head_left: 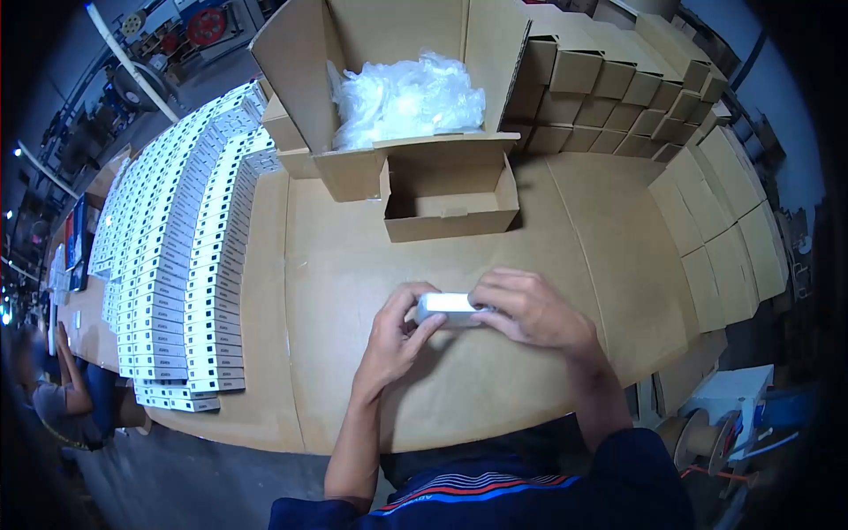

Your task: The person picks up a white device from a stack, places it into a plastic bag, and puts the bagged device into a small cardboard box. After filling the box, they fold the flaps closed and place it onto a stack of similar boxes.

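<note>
A small white box [449, 305] is held level above the cardboard-covered table, between my two hands. My left hand [395, 331] grips its left end, thumb at the front and fingers behind. At the right end, the thumb and fingers of my right hand [526, 309] pinch the box and partly hide it. Beyond my hands stands an open brown carton [452, 227], its inside showing no contents. Behind that, a larger open carton [353, 177] holds crumpled clear plastic bags [411, 99].
Long rows of stacked small white boxes [168, 274] cover the left side. Brown cartons [609, 84] are piled at the back right, with more cartons [724, 230] along the right edge. Another person [66, 389] sits at far left. A spool machine [715, 433] stands at lower right.
</note>
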A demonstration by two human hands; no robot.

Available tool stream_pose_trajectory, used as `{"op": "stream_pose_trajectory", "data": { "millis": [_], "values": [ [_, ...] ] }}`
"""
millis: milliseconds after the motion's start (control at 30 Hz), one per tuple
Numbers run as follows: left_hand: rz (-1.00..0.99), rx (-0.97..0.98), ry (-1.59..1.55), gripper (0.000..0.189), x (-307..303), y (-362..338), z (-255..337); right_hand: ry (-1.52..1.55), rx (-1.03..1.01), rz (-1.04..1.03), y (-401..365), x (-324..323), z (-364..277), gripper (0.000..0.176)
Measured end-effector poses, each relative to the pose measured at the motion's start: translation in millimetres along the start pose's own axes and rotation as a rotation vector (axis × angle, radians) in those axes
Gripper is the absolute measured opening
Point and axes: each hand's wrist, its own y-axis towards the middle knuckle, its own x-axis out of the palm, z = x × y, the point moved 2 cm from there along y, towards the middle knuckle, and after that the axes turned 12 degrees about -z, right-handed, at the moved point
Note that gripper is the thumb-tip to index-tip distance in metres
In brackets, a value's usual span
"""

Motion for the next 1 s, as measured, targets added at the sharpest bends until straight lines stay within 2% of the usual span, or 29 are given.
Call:
{"op": "stream_pose_trajectory", "data": {
  "millis": [33, 67, 167, 200, 300, 567, 700, 833, 1000],
  "values": [
    [0.048, 0.015, -0.055, 0.048, -0.6, 4.2, 1.9, 0.007, 0.017, 0.034, 3.6, -7.6, 2.4, 0.023],
    [0.081, 0.009, 0.054, 0.067, -4.7, 8.3, 6.8, 0.015, 0.037, 0.066, 6.3, -14.2, 5.2, 0.022],
    [0.274, 0.018, 0.62, 0.077, -19.9, 24.7, 9.3, 0.065, 0.152, 0.554, 25.5, -16.8, 15.0, 0.019],
    [0.262, 0.025, 0.692, 0.082, -23.7, 30.9, 11.5, 0.084, 0.209, 0.656, 32.9, -9.3, 20.0, 0.017],
    [0.235, -0.097, 0.845, 0.083, -27.6, 50.1, 6.8, -0.031, 0.198, 0.837, 51.3, 14.0, 38.6, 0.02],
    [0.245, -0.111, 0.909, 0.084, -27.1, 62.9, -10.4, -0.283, 0.246, 0.861, 56.5, 18.5, 77.4, 0.024],
    [0.317, -0.061, 1.045, 0.087, -22.6, 63.3, -17.4, -0.22, 0.432, 0.763, 49.1, 12.1, 96.6, 0.023],
    [0.329, -0.091, 1.028, 0.088, -19.8, 65.0, -21.4, -0.286, 0.499, 0.682, 52.5, 11.6, 117.7, 0.02],
    [0.267, -0.202, 0.984, 0.078, -22.5, 61.1, -3.0, -0.256, 0.603, 0.729, 55.3, 16.9, 126.7, 0.011]
  ]
}}
